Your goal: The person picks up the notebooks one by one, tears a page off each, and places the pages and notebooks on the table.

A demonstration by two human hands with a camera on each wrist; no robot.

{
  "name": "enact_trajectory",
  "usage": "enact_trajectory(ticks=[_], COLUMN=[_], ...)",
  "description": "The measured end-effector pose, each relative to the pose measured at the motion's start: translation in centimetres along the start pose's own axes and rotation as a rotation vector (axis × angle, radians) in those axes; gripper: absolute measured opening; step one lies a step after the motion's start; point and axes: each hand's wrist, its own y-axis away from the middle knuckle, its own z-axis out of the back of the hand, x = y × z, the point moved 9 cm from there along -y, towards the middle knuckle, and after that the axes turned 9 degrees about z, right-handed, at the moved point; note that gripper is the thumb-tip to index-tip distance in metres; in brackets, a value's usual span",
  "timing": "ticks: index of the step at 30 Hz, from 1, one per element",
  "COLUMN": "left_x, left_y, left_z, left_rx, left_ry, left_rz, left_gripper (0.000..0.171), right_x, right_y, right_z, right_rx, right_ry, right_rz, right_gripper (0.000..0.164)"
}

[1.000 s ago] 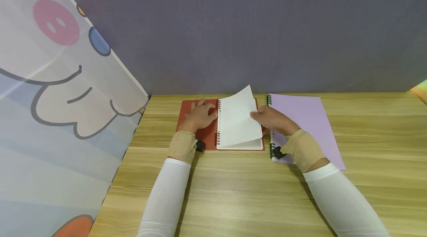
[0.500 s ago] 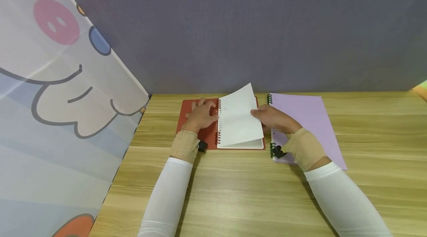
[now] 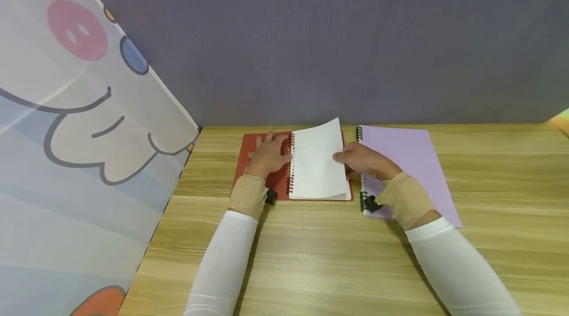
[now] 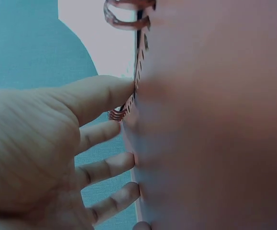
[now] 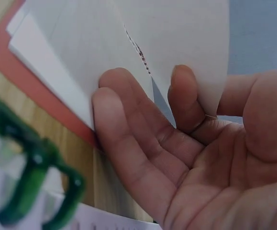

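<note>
A small spiral notebook lies open on the table, its red cover (image 3: 280, 182) folded out to the left. My left hand (image 3: 267, 155) rests on that cover, fingers spread and thumb beside the red wire binding (image 3: 290, 185). In the left wrist view, the thumb (image 4: 97, 96) touches the binding edge and the fingertips meet the cover. At the outer edge, my right hand (image 3: 368, 160) pinches a white page (image 3: 314, 163), thumb on top. The right wrist view has the lifted page (image 5: 198, 33) between thumb and index finger, the other fingers under it near the lower pages.
A larger purple notebook (image 3: 409, 153) with green rings (image 3: 359, 133) lies just right of the red one, partly under my right forearm. A grey panel (image 3: 311, 49) stands behind the wooden table (image 3: 311, 256). At the left hangs a cartoon-printed sheet (image 3: 89, 207).
The raised page has dropped a little, its top corner lower and slightly to the right and its lower edge nearer the pages beneath. Both hands stay in almost the same places.
</note>
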Motion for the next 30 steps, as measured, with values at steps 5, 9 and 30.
enact_trajectory(ticks=[5,9,30], left_x=[-0.1,-0.2,-0.6], left_y=[-0.2,-0.6,-1.8], left_z=[0.0,0.0,0.1], left_rx=[0.013,0.033,0.110], left_ry=[-0.028,-0.030,-0.001], left_rz=[-0.030,-0.058,-0.144], left_gripper=[0.068,0.070,0.076], right_x=[0.0,-0.1,0.2], right_y=[0.0,0.0,0.2], right_z=[0.0,0.1,-0.5], right_rx=[0.003,-0.004,-0.006], right_ry=[0.023,0.026,0.020], right_rz=[-0.003,-0.013,-0.009], right_gripper=[0.030,0.031,0.032])
